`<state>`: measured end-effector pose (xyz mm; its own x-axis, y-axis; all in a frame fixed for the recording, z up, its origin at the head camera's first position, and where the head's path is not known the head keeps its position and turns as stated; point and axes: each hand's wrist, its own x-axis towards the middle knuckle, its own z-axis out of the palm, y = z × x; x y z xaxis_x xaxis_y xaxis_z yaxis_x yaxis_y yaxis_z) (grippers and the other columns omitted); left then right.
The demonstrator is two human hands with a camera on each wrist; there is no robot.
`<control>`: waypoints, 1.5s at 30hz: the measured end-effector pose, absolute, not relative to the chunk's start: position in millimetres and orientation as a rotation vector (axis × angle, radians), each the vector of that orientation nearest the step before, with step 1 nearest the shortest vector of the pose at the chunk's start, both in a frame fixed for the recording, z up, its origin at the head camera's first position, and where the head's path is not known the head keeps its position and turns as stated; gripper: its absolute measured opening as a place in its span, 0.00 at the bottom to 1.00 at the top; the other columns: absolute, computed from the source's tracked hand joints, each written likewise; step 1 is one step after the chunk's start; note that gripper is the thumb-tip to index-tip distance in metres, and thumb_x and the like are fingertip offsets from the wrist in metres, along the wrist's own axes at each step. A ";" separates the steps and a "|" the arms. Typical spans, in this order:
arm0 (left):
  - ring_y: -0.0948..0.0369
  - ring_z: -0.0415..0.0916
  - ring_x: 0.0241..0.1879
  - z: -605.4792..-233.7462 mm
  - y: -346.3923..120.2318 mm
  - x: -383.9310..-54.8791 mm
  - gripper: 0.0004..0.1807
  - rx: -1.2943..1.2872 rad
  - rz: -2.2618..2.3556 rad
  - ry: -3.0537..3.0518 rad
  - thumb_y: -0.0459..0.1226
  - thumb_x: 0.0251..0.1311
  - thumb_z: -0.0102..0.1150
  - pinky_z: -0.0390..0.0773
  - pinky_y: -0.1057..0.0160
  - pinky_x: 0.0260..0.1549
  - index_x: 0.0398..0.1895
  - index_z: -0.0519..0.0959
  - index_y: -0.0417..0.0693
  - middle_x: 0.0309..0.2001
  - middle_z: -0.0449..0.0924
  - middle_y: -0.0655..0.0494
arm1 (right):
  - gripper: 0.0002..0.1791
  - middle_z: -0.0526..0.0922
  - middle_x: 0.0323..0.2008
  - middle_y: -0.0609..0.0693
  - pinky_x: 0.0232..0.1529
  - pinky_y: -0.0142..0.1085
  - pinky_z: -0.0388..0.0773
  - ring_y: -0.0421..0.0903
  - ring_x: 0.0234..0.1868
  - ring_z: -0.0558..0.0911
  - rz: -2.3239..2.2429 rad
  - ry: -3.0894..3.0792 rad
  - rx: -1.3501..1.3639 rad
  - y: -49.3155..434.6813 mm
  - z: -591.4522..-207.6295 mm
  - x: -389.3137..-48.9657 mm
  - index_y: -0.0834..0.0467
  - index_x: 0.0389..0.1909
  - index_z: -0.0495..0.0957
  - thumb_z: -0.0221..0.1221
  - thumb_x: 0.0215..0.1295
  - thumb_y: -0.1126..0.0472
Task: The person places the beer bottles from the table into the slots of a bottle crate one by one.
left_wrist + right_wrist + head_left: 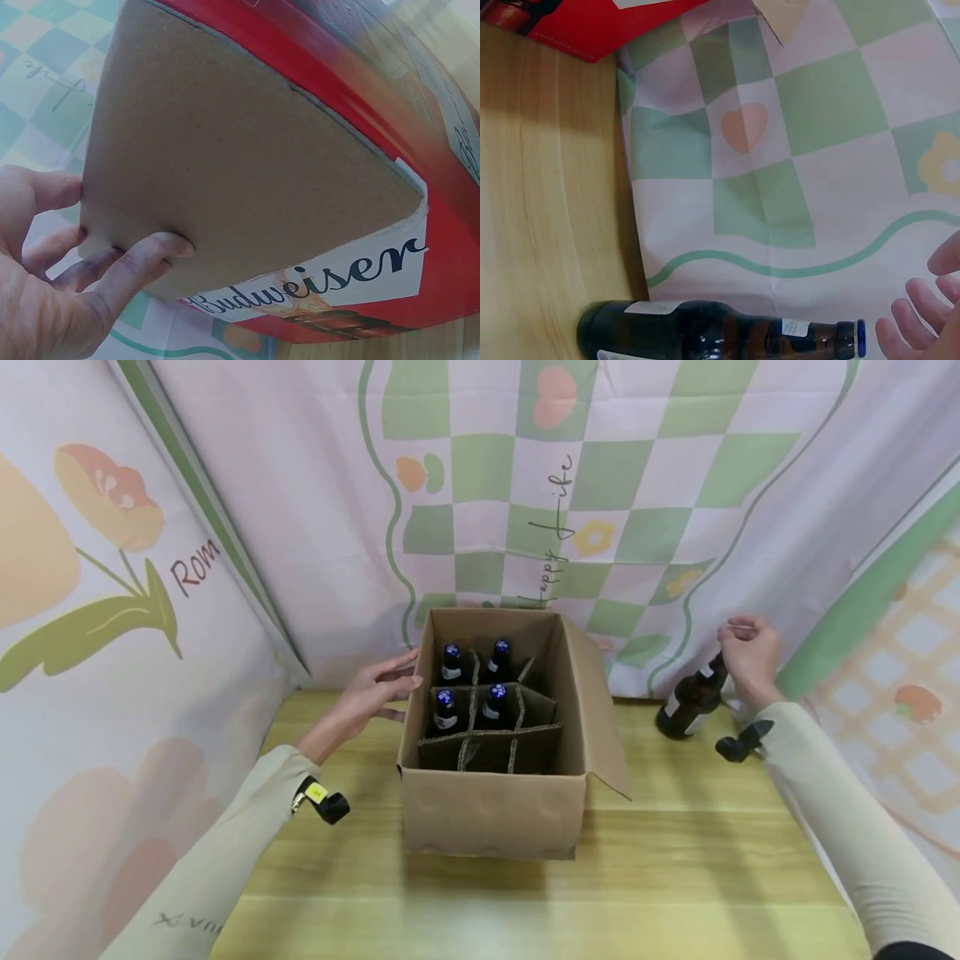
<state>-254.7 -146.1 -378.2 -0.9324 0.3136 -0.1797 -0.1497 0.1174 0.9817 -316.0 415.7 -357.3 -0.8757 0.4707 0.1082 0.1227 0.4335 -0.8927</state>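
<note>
A cardboard box (491, 814) stands on the table with its top flaps folded outward. Inside, several dark bottles (495, 706) with blue caps stand in the cells of a cardboard divider (536, 739); the front cells hold none. My left hand (367, 693) rests against the box's left side, thumb and fingertips touching the brown cardboard (247, 165). To the right of the box, a dark beer bottle (686, 702) with a blue cap (861, 337) stands upright. My right hand (752, 660) is beside its neck; in the right wrist view the loosely bent fingers (911, 322) are apart from the cap.
A wooden table (637, 877) carries everything. Behind it hangs a curtain (487, 485) with green checks, close to the box and bottle. Printed fabric (67, 693) walls in the left side. The box's right flap (600, 710) sticks out toward the bottle.
</note>
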 end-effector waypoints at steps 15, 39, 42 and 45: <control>0.39 0.68 0.73 -375.5 -141.6 -255.6 0.37 0.171 1.845 2.063 0.40 0.75 0.59 0.89 0.52 0.49 0.84 0.58 0.61 0.81 0.58 0.41 | 0.09 0.74 0.39 0.36 0.30 0.21 0.75 0.29 0.31 0.73 1.422 -2.446 -0.573 443.5 -394.4 -303.9 0.48 0.53 0.76 0.57 0.76 0.56; 0.40 0.66 0.73 -377.2 -149.1 -256.1 0.38 0.145 1.837 2.065 0.40 0.75 0.59 0.89 0.52 0.49 0.84 0.57 0.62 0.83 0.54 0.44 | 0.29 0.69 0.65 0.55 0.72 0.35 0.67 0.48 0.65 0.71 1.290 -2.091 -0.336 429.8 -491.8 -334.1 0.56 0.76 0.59 0.43 0.84 0.45; 0.40 0.66 0.73 -377.5 -150.4 -255.4 0.38 0.144 1.832 2.063 0.40 0.76 0.59 0.89 0.52 0.49 0.84 0.57 0.62 0.83 0.53 0.44 | 0.29 0.70 0.65 0.59 0.70 0.36 0.67 0.50 0.64 0.71 1.284 -2.054 -0.314 426.2 -494.0 -336.9 0.57 0.75 0.59 0.43 0.83 0.45; 0.40 0.65 0.73 -378.7 -150.1 -255.7 0.38 0.149 1.833 2.058 0.40 0.75 0.59 0.88 0.52 0.50 0.84 0.57 0.63 0.83 0.54 0.44 | 0.28 0.72 0.65 0.59 0.69 0.35 0.68 0.49 0.62 0.72 1.258 -2.021 -0.324 424.8 -497.1 -337.6 0.56 0.75 0.60 0.44 0.83 0.45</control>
